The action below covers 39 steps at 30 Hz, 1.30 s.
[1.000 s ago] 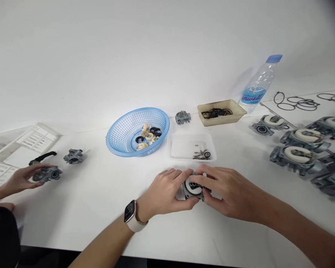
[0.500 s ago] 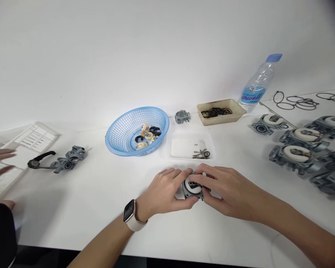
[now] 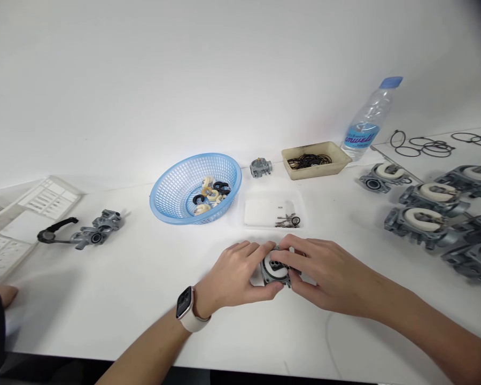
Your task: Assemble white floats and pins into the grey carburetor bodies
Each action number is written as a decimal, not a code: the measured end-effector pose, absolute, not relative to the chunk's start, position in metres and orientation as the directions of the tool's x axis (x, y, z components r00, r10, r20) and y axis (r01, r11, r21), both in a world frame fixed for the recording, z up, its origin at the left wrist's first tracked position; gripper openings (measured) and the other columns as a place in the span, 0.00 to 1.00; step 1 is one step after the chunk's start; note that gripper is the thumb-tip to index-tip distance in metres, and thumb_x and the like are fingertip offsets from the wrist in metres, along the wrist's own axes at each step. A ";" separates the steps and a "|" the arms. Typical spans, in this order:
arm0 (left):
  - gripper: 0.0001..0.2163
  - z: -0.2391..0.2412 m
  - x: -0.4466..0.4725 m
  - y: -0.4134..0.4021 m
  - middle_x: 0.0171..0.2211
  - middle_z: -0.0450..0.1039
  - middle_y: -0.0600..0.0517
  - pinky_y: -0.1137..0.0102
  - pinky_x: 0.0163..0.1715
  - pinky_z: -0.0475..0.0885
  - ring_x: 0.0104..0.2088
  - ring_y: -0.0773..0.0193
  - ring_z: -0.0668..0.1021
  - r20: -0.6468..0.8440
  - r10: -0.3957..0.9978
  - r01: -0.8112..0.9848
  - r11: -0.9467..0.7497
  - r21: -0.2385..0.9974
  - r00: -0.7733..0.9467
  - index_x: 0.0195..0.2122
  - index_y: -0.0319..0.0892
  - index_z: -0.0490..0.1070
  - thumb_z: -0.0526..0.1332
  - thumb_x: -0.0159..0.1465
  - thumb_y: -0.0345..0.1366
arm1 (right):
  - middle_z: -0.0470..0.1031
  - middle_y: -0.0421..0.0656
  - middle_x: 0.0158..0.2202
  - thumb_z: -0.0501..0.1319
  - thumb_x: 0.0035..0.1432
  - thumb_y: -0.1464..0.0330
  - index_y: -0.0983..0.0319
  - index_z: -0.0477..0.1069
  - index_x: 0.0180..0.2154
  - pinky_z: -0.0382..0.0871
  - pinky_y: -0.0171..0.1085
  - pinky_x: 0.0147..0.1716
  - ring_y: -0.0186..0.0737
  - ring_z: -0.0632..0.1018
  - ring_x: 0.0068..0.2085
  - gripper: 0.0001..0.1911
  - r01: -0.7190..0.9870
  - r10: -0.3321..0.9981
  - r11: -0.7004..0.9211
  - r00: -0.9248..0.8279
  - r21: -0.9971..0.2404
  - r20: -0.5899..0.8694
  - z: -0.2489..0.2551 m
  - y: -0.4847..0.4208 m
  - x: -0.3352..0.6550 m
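Between my two hands a grey metal carburetor body (image 3: 268, 277) sits on the white table, its open side facing up. A white C-shaped float (image 3: 278, 271) lies inside it, with a black ring around the float. My left hand (image 3: 240, 275) grips the carburetor's left side, fingers at the back and thumb at the front. From the right, my right hand (image 3: 324, 270) closes on it too, with a fingertip over the middle of the float. That hand hides much of the carburetor's right half. Just behind them stands a shallow clear tray (image 3: 260, 213) with small metal parts and a black ring.
A blue basket (image 3: 160, 187) holds white and black floats. Behind are a small carburetor (image 3: 260, 168), a beige tray (image 3: 294, 174) of black rings and a bottle (image 3: 361, 128). Several carburetors (image 3: 420, 224) stand right. At left are more metal parts (image 3: 96, 230) and a co-worker's hand (image 3: 4, 294).
The co-worker's raised hand at the far left has gone out of view. My hands stay on the carburetor in nearly the same grip. The whole view has shifted slightly.
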<state>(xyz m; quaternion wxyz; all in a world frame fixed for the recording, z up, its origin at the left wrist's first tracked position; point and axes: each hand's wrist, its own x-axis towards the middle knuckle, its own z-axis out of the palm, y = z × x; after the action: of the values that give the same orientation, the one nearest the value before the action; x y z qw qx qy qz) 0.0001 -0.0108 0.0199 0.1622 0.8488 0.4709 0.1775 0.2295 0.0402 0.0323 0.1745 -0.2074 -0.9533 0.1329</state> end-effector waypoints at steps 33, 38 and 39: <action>0.28 0.015 -0.002 -0.011 0.40 0.77 0.47 0.58 0.43 0.75 0.39 0.52 0.79 0.190 0.845 0.730 -0.529 0.434 0.499 0.62 0.40 0.63 0.63 0.65 0.50 | 0.74 0.44 0.40 0.52 0.64 0.76 0.60 0.72 0.48 0.67 0.40 0.35 0.39 0.74 0.33 0.15 0.295 0.373 0.923 -0.843 -0.246 0.388 0.033 0.041 0.231; 0.29 0.012 -0.002 -0.011 0.39 0.77 0.48 0.58 0.42 0.75 0.38 0.52 0.79 0.209 0.841 0.735 -0.538 0.413 0.498 0.62 0.40 0.63 0.63 0.64 0.51 | 0.74 0.44 0.41 0.52 0.64 0.76 0.60 0.72 0.48 0.68 0.41 0.35 0.39 0.75 0.33 0.15 0.288 0.373 0.922 -0.840 -0.259 0.393 0.031 0.042 0.231; 0.29 0.012 -0.002 -0.011 0.39 0.77 0.48 0.59 0.42 0.75 0.38 0.52 0.79 0.209 0.842 0.736 -0.537 0.412 0.498 0.62 0.40 0.63 0.63 0.64 0.50 | 0.74 0.44 0.41 0.52 0.64 0.76 0.60 0.72 0.48 0.68 0.41 0.35 0.39 0.75 0.33 0.15 0.290 0.378 0.919 -0.840 -0.267 0.389 0.031 0.042 0.231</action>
<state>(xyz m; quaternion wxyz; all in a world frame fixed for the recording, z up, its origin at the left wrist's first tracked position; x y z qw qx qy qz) -0.0025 -0.0106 0.0119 0.1353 0.8547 0.4616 0.1952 0.2306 0.0421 0.0313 0.2221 -0.1751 -0.9541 0.0989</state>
